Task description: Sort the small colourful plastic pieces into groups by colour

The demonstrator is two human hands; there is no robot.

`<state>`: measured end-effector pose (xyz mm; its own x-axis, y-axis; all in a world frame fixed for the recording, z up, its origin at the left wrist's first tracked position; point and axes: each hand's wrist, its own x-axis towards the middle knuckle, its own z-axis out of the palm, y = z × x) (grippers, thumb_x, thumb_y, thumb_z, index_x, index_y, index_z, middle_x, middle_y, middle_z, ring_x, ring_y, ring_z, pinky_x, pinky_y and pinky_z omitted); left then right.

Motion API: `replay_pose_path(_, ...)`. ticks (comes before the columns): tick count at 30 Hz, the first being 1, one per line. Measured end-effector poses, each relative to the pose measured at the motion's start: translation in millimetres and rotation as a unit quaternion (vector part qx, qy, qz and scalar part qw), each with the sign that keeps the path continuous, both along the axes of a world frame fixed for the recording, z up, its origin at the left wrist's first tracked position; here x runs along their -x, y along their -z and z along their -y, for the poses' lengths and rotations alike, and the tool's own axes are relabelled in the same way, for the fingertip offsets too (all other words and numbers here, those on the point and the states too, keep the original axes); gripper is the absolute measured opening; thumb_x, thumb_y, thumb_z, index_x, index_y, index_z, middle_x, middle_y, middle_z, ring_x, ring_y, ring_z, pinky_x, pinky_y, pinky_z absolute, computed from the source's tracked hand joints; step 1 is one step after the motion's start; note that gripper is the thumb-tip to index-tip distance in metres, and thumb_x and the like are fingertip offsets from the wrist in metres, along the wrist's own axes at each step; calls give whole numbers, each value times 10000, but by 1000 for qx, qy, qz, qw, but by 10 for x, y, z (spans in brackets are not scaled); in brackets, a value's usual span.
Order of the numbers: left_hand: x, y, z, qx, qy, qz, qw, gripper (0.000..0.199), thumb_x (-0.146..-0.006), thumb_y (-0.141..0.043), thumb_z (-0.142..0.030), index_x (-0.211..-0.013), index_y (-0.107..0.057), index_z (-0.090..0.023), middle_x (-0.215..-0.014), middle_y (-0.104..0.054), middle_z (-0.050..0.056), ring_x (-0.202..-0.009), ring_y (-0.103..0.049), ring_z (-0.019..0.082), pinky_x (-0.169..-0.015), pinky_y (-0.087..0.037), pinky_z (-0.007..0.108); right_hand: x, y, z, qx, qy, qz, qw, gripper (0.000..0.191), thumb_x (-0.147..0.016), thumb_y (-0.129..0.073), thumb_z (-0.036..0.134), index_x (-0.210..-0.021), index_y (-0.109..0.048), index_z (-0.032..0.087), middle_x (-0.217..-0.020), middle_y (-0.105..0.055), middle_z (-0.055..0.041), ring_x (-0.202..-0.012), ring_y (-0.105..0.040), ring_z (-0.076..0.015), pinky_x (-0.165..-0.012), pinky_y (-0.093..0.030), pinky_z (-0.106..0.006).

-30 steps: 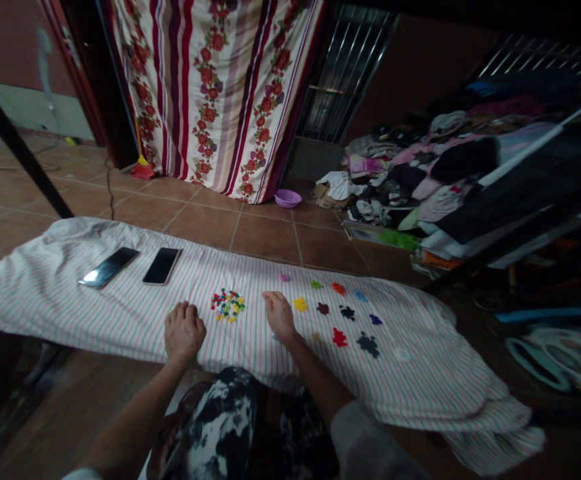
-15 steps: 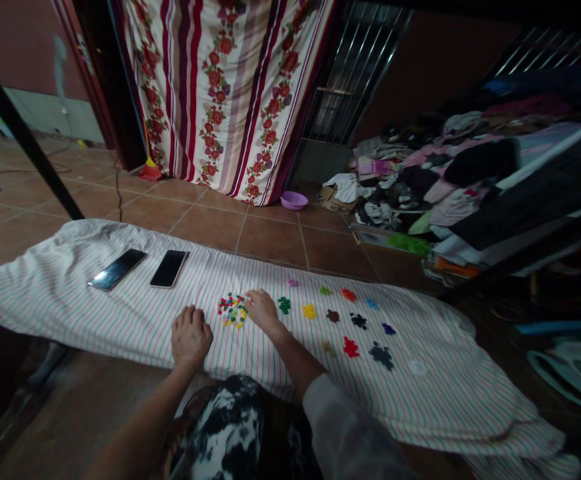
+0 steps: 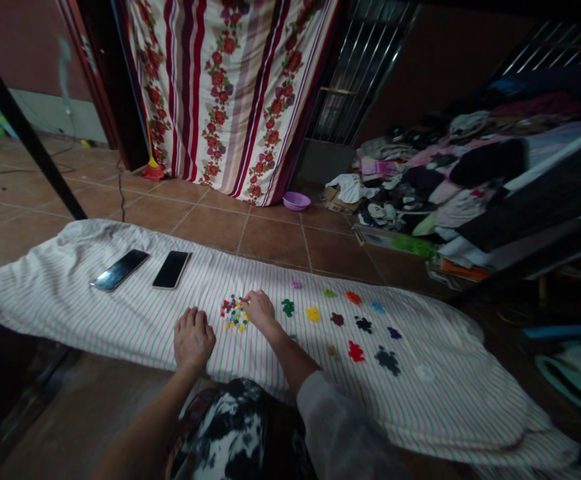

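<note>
A loose pile of small mixed-colour pieces (image 3: 232, 315) lies on the striped cloth (image 3: 135, 327). At its right edge is my right hand (image 3: 260, 311), fingertips pinched together over the pieces; what they hold, if anything, is too small to make out. My left hand (image 3: 194, 339) rests palm down on the cloth left of the pile, fingers stretched out and holding nothing. Right of my right hand, single-colour heaps are spread out, among them green pieces (image 3: 288, 307), yellow pieces (image 3: 313, 313), red pieces (image 3: 355, 351) and dark grey pieces (image 3: 387, 360).
Two phones, one (image 3: 120, 270) left of the other (image 3: 171, 269), lie on the cloth's left part. Beyond the cloth are a tiled floor, a purple basin (image 3: 296, 201) and a floral curtain (image 3: 220, 100). Clothes (image 3: 470, 160) are heaped at the right.
My right hand has shifted slightly left against the mixed pile, and a greyish heap beside its wrist now shows. My left hand stays in place. The whole view has moved a little.
</note>
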<state>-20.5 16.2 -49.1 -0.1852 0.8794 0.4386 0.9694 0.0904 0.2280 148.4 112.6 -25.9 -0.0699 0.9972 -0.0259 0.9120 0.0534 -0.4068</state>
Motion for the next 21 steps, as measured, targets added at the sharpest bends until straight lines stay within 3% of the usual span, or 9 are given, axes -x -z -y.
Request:
replay_pose_path(13, -2, -12, 5, 4, 0, 4, 1000, 259, -806, -459, -168, -1014, -609, -132, -1201, -609, 158, -1193, -491, 291, -982, -371, 420, -40, 11, 67, -38, -1, -85, 996, 133, -810, -541, 152, -898, -625, 205, -941, -656, -37, -901, -583, -147, -773, -403, -231)
replay_pose_path(21, -1, -17, 12, 11, 0, -4, 1000, 260, -821, -449, -168, -1018, -613, -124, -1203, -610, 160, -1193, -492, 296, -983, -376, 425, -207, 59, 121, -50, -1, -118, 992, 177, -775, -541, 140, -920, -616, 207, -886, -661, -20, -816, -591, -139, -737, -420, -226)
